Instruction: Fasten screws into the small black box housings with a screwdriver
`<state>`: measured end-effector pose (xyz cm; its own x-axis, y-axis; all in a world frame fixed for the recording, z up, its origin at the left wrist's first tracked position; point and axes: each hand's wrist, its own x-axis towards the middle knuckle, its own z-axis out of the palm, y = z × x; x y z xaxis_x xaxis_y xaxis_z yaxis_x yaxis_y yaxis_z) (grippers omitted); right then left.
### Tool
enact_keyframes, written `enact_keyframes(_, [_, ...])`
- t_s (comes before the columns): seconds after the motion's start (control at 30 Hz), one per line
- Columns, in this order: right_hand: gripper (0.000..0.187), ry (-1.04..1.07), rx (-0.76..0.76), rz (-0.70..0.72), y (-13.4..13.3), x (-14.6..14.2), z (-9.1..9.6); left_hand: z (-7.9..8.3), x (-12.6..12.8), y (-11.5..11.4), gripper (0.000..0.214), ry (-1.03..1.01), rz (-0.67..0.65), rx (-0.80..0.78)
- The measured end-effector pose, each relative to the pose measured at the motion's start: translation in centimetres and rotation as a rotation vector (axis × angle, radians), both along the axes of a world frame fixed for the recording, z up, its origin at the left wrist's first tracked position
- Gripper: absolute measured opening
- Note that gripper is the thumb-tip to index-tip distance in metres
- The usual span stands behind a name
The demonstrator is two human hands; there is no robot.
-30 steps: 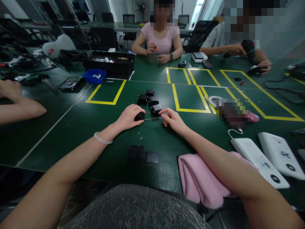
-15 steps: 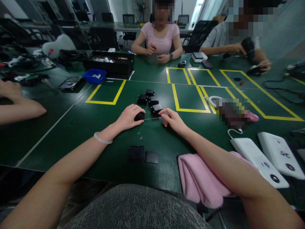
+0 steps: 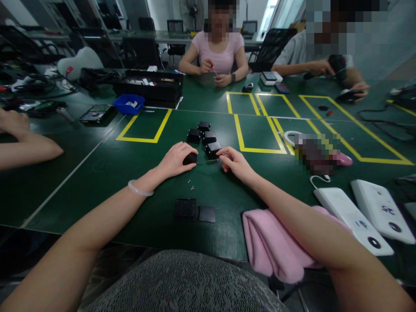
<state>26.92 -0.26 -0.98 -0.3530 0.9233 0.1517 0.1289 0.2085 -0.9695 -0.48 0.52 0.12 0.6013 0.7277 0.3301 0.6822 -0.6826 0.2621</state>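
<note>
My left hand [image 3: 177, 159] is closed around a small black box [image 3: 190, 159] and steadies it on the green table. Pinched in the fingers of my right hand [image 3: 234, 162] is a screwdriver [image 3: 208, 161]; its thin shaft points left, with the tip at the side of the held box. Just beyond my hands lie several similar black boxes [image 3: 209, 137], the closest one [image 3: 212, 149] right by my right fingertips. A few tiny screws [image 3: 191, 186] rest on the table nearer to me. Closer still are a black open casing [image 3: 185, 209] and a flat black cover [image 3: 207, 214], side by side.
A pink cloth [image 3: 273, 242] lies under my right forearm, with white power banks [image 3: 354, 221] farther right. Back left stand a blue tray [image 3: 129, 104] and a black bin [image 3: 162, 93]. Yellow tape [image 3: 260, 150] marks the table. Two people sit opposite; another person's arm [image 3: 29, 145] rests at left.
My hands and the black box stay almost in place, with the screwdriver shaft still at the box. Across the table, the person in pink has shifted the tool in their hand slightly.
</note>
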Motion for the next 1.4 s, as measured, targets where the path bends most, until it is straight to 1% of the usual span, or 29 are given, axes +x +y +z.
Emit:
enact_keyframes(0.1, [0.022, -0.014, -0.006, -0.01, -0.08, -0.01, 0.12, 0.03, 0.0, 0.0, 0.029, -0.006, -0.002, -0.006])
enact_keyframes(0.27, [0.03, 0.035, -0.051, 0.014, 0.06, -0.19, -0.14, -0.06, 0.0, 0.0, 0.03, -0.011, 0.002, -0.007])
enact_keyframes(0.5, [0.026, -0.019, 0.016, 0.0, 0.07, 0.03, 0.07, -0.05, 0.0, 0.04, 0.03, -0.011, -0.01, 0.001])
enact_keyframes(0.7, [0.034, 0.035, -0.048, 0.019, 0.14, -0.12, -0.26, 0.04, 0.07, -0.06, 0.03, 0.0, 0.012, -0.01])
enact_keyframes(0.97, [0.023, -0.009, 0.006, 0.001, 0.07, 0.03, 0.09, 0.23, 0.06, -0.13, 0.029, -0.007, -0.003, -0.014])
enact_keyframes(1.2, [0.025, 0.005, -0.048, -0.001, 0.14, -0.22, -0.22, 0.1, -0.03, -0.09, 0.03, -0.001, -0.005, -0.003])
enact_keyframes(1.4, [0.023, -0.038, 0.015, 0.015, 0.03, 0.03, 0.23, -0.06, -0.07, 0.02, 0.03, -0.006, -0.015, 0.017])
